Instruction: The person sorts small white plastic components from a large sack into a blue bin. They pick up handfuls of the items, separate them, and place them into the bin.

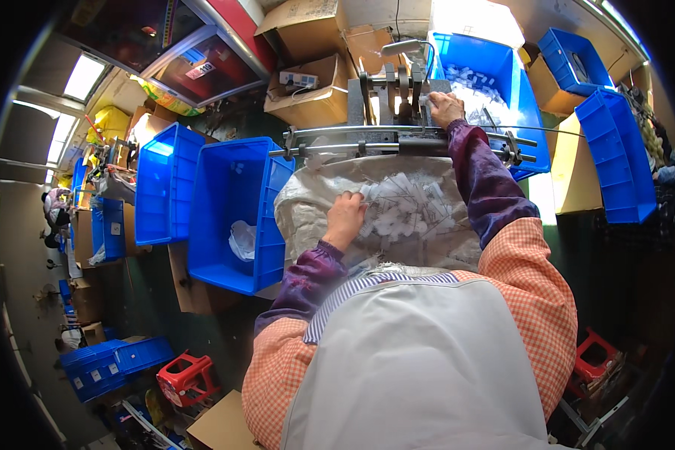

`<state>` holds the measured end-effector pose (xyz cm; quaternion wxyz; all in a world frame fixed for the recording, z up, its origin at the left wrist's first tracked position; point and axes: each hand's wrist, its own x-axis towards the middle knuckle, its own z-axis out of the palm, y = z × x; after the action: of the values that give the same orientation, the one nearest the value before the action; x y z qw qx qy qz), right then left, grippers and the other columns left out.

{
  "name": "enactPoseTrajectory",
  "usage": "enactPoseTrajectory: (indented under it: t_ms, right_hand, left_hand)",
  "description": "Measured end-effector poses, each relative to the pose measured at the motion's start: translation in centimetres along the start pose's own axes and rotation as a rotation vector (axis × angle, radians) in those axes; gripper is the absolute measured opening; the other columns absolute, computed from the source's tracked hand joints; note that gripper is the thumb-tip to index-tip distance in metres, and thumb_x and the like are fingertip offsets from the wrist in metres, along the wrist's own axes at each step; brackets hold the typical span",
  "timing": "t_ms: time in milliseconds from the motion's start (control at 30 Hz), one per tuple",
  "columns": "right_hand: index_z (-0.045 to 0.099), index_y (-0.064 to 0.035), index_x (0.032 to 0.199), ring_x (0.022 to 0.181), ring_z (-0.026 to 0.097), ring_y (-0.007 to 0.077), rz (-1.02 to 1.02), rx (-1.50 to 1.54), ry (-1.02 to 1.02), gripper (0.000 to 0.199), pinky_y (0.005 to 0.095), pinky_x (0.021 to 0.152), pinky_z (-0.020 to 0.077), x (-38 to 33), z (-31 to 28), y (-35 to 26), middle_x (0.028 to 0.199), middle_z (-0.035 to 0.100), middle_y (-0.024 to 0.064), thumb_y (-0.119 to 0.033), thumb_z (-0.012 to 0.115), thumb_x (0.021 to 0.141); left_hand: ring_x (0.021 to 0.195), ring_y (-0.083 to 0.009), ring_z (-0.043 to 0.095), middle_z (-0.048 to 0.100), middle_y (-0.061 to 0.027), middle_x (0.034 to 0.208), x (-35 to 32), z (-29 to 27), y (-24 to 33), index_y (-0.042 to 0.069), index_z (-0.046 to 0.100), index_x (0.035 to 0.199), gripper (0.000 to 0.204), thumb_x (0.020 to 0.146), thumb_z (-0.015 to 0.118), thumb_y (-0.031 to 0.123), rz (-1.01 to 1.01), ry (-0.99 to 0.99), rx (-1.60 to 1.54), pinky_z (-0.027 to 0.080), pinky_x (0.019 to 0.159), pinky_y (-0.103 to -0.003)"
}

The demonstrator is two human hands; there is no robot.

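A heap of small translucent white plastic pieces with thin metal pins (401, 210) lies on a pale woven sheet (307, 187) in front of me. My left hand (345, 219) is at the heap's left edge, fingers curled together; whatever they hold is too small to name. Beyond the sheet stands a metal bench machine (397, 97) with horizontal rods (330, 135) along its near side. My right hand (447, 109) reaches over the rods to the machine's right side. Its fingers are closed there, and what is in them is hidden.
At the machine's right, a blue bin (529, 112) holds many white pieces (472, 90). Another blue bin (225, 259) with a white plastic bag (242, 240) stands left of the sheet. A thin rod (555, 130) sticks out rightward. Cardboard boxes (307, 101) sit behind.
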<state>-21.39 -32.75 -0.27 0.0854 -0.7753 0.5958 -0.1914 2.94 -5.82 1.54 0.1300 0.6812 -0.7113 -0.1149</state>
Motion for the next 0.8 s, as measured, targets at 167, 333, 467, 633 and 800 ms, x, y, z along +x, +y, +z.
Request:
enactPoseTrajectory:
  t_ms: [167, 333, 467, 633, 800]
  right_hand:
    - [0.061, -0.0186, 0.103, 0.105, 0.051, 0.0252, 0.074, -0.067, -0.03, 0.027, 0.0418, 0.091, 0.0324, 0.1, -0.3, -0.8, 0.104, 0.061, 0.0017, -0.036, 0.051, 0.084]
    - [0.061, -0.0205, 0.104, 0.106, 0.049, 0.0236, 0.168, -0.168, 0.029, 0.028, 0.044, 0.092, 0.0305, -0.4, -0.6, -0.5, 0.106, 0.06, 0.0018, -0.036, 0.052, 0.083]
    - [0.063, -0.0158, 0.102, 0.108, 0.043, 0.0243, 0.147, -0.237, 0.114, 0.031, 0.0432, 0.09, 0.0301, -2.4, -1.1, -0.1, 0.108, 0.056, 0.0034, -0.036, 0.055, 0.079]
    - [0.063, -0.0134, 0.098, 0.108, 0.041, 0.026, 0.133, -0.19, 0.084, 0.03, 0.0424, 0.09, 0.0297, -2.5, -1.0, -1.2, 0.106, 0.053, 0.0066, -0.03, 0.056, 0.073]
    - [0.063, -0.0127, 0.096, 0.104, 0.042, 0.0262, 0.078, -0.207, 0.093, 0.026, 0.0421, 0.088, 0.0298, -2.0, 0.5, -4.3, 0.103, 0.053, 0.0074, -0.029, 0.052, 0.078]
  left_hand:
    - [0.09, -0.0283, 0.055, 0.057, -0.0095, 0.094, 0.0, 0.2, -0.1, 0.009, 0.059, 0.095, 0.02, 0.079, 0.06, 0.02, 0.003, 0.004, 0.004, 0.048, 0.071, -0.039]
    - [0.09, -0.0281, 0.054, 0.056, -0.0091, 0.093, 0.1, 0.2, 0.0, 0.01, 0.059, 0.095, 0.02, 0.078, 0.061, 0.02, 0.008, 0.013, -0.01, 0.048, 0.071, -0.038]
    - [0.086, -0.0277, 0.054, 0.057, -0.0086, 0.091, 0.1, 0.0, -0.1, 0.01, 0.062, 0.092, 0.016, 0.079, 0.061, 0.019, 0.041, 0.096, -0.026, 0.046, 0.072, -0.038]
    - [0.083, -0.0262, 0.053, 0.055, -0.0078, 0.086, 0.6, -1.1, 0.3, 0.012, 0.065, 0.088, 0.012, 0.08, 0.061, 0.02, 0.068, 0.131, -0.016, 0.045, 0.069, -0.037]
    - [0.083, -0.028, 0.053, 0.053, -0.0092, 0.084, 0.9, -1.5, 0.3, 0.013, 0.064, 0.086, 0.013, 0.081, 0.059, 0.024, 0.047, 0.117, -0.071, 0.045, 0.067, -0.038]
